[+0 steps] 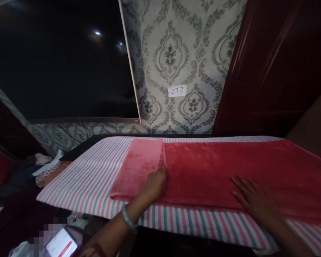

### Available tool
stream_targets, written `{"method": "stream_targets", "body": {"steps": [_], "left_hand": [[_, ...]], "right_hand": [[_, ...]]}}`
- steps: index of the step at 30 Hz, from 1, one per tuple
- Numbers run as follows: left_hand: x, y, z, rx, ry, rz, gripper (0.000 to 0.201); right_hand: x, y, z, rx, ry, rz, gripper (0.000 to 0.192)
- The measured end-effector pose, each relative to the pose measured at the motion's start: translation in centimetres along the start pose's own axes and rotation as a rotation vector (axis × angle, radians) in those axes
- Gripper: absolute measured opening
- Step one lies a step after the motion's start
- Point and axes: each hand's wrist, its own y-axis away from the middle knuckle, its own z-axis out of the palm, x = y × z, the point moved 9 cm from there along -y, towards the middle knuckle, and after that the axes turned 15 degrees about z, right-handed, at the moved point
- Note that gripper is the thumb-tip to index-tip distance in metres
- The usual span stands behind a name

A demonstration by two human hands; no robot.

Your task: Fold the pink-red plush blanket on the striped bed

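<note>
A red plush blanket (203,171) lies folded into a long strip, its left end turned over into a paler pink flap (139,164). My left hand (155,181), with a bangle at the wrist, is closed with curled fingers on the flap's right edge; the fingertips are partly hidden. Flat on the red part to the right rests my right hand (253,198), its fingers spread and holding nothing. Beneath the blanket is a striped cloth (82,175) in pink, grey and white, showing at the left and along the front.
A large dark television (61,64) hangs over the left side. Patterned wallpaper (200,53) behind carries a paper label (177,90) reading 277. A dark red door or panel (273,64) stands at right. Below left are a lit phone (61,242) and piled items.
</note>
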Motion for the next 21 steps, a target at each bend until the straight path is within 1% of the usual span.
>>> {"method": "stream_targets", "body": {"steps": [2,3,5,6,7,8,10,11,12,13,16,17,19,21], "left_hand": [[0.2,1.4,0.2,0.085,-0.079,0.022,0.059],[0.2,2.0,0.1,0.15,-0.116,0.043,0.06],[0.0,3.4,-0.1,0.317,-0.154,0.079,0.058],[-0.3,4.2,-0.1,0.405,-0.152,0.085,0.059],[-0.7,5.0,0.0,0.486,-0.148,0.077,0.06],[-1.2,5.7,0.2,0.555,-0.146,0.06,0.062],[-1.9,6.9,0.8,0.651,-0.152,0.021,0.065],[-2.1,7.3,1.0,0.673,-0.153,0.005,0.064],[-2.3,7.5,1.2,0.681,-0.149,-0.008,0.061],[-2.4,7.6,1.4,0.676,-0.141,-0.013,0.055],[-1.9,7.1,2.0,0.635,-0.112,0.054,0.036],[-1.7,7.0,2.2,0.639,-0.11,0.091,0.034],[-1.3,6.9,2.3,0.684,-0.122,0.152,0.037],[-1.1,6.8,2.5,0.722,-0.135,0.175,0.039]], "right_hand": [[-0.7,-1.0,-0.2,-0.036,-0.059,0.027,0.062],[-1.6,-1.5,-0.6,-0.04,-0.12,0.032,0.062],[-4.9,-2.6,-1.7,-0.048,-0.319,0.012,0.06],[-7.1,-3.1,-2.0,-0.089,-0.456,-0.009,0.059],[-9.5,-3.5,-1.9,-0.165,-0.601,-0.006,0.058],[-12.2,-4.0,-1.3,-0.289,-0.732,0.015,0.058],[-17.7,-4.4,0.6,-0.592,-0.985,0.092,0.058],[-20.2,-4.5,1.6,-0.717,-1.089,0.159,0.059],[-22.3,-4.8,2.5,-0.806,-1.172,0.247,0.058],[-24.1,-5.2,3.4,-0.865,-1.227,0.327,0.056],[-28.6,-6.7,5.2,-0.924,-1.239,0.407,0.054],[-29.8,-7.1,5.8,-0.935,-1.225,0.416,0.055],[-31.8,-7.9,6.9,-0.963,-1.203,0.442,0.058],[-33.5,-8.4,7.8,-0.973,-1.189,0.455,0.057]]}}
